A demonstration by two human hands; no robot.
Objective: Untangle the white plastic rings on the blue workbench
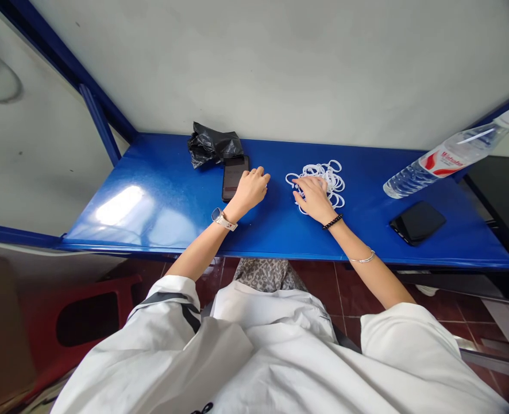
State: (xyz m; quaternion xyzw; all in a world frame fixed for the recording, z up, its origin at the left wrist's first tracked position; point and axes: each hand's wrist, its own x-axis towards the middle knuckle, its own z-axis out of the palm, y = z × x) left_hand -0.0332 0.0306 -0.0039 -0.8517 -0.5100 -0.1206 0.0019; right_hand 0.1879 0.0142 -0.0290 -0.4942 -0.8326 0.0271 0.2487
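Observation:
A tangled pile of thin white loops [335, 183] lies on the blue table. My right hand [315, 197] rests over the pile's left part, thumb apart from the fingers; its fingertips touch the loops or hover just above them. To the left, my left hand [252, 188] is palm down with its fingers curled in, and whatever they may hold is hidden. It is beside a black smartphone [232, 178], covering part of the phone's right edge. A crumpled black plastic bag [213, 145] sits behind the phone, against its top end.
On the right a clear water bottle [442, 160] with a red and white label stands on the blue table [185, 190]. A flat black object [417, 222] lies in front of it. A pale wall [272, 69] rises behind; a red plastic chair [82, 313] is at lower left.

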